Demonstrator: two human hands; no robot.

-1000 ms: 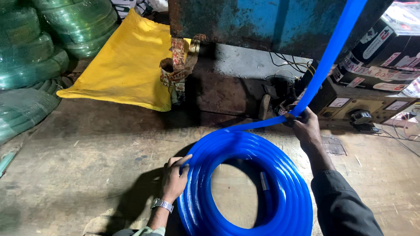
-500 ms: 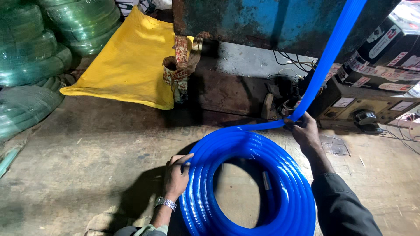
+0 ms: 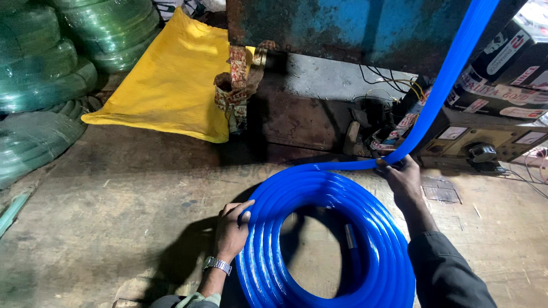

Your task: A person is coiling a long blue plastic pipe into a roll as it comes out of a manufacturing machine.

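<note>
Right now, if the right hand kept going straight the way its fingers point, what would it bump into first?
The right hand, holding the blue hose, points up and away, so it would probably meet the wired clutter beside the control box first; depth is unclear.

A glossy blue hose coil (image 3: 325, 239), yellow sack (image 3: 171, 80), green translucent coils (image 3: 51, 74).

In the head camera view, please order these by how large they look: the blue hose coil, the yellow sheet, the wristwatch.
1. Blue hose coil, though it lies nearer the camera.
2. Yellow sheet, not much smaller.
3. Wristwatch on the left hand, clearly smallest.
</note>
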